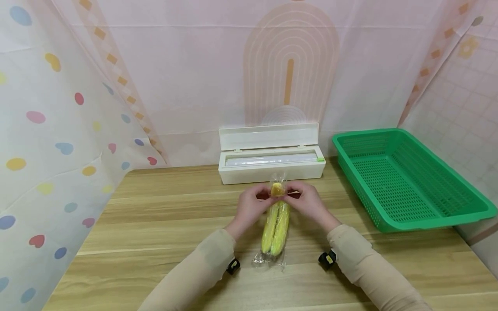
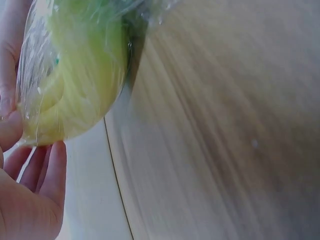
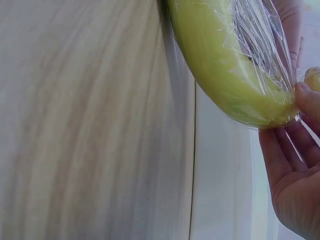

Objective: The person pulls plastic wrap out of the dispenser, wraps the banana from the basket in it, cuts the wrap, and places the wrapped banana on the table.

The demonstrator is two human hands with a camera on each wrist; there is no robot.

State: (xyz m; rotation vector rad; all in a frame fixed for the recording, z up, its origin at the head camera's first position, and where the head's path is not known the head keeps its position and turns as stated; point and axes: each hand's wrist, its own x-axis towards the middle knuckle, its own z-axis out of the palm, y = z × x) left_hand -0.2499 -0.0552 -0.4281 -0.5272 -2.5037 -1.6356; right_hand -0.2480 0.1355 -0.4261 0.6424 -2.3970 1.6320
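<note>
Two yellow bananas [image 1: 279,233], greener toward one end, point their joined stem end away from me above the wooden table in the head view. Clear plastic wrap [image 3: 265,45] covers them, and its loose edges stick out past both ends. My left hand [image 1: 252,206] pinches the wrapped stem end from the left, thumb on top and fingers beneath. From the right, my right hand [image 1: 309,204] pinches the same end, the thumbs close together. Both wrist views show the wrap pulled snug and creased around the curved bananas [image 2: 92,75].
A white wrap dispenser box [image 1: 272,173] stands at the table's back with its lid [image 1: 269,137] raised and a roll of film [image 1: 272,160] inside. To the right sits a green plastic basket [image 1: 359,188]. Patterned cloth [image 1: 186,86] hangs behind the wooden table [image 1: 155,220].
</note>
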